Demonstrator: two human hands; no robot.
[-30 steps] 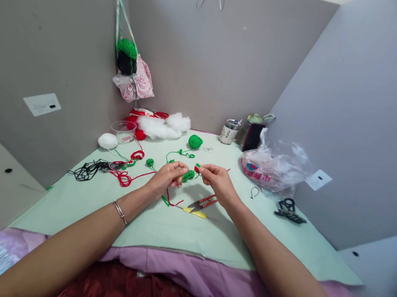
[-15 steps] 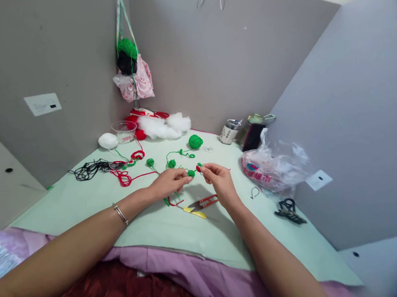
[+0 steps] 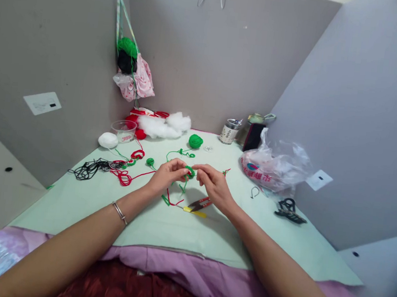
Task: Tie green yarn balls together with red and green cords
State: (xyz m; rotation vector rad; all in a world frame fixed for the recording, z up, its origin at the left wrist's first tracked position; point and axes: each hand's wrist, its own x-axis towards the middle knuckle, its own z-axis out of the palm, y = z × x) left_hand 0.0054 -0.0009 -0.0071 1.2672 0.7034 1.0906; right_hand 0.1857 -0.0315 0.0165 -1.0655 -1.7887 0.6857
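Note:
My left hand (image 3: 167, 177) and my right hand (image 3: 212, 183) meet fingertip to fingertip over the pale green table (image 3: 210, 235). Both pinch a small green yarn piece (image 3: 189, 171) held between them. Green and red yarn strands (image 3: 175, 198) trail down from it onto the table. A red yarn end (image 3: 225, 172) sticks out to the right of my right hand. Red-handled thread snips (image 3: 202, 204) and a yellow tool (image 3: 194, 211) lie just below my right hand.
A black yarn tangle (image 3: 89, 168) and red yarn loops (image 3: 123, 176) lie at the left. At the back are white stuffing (image 3: 163, 126), a green yarn ball (image 3: 195, 141), a clear cup (image 3: 123, 131) and a tin (image 3: 229, 132). A plastic bag (image 3: 274, 166) and a black clip (image 3: 288, 210) sit right.
My hands have come together. Half a second ago the left hand was lower and apart from the right; now both pinch the green piece at the same spot.

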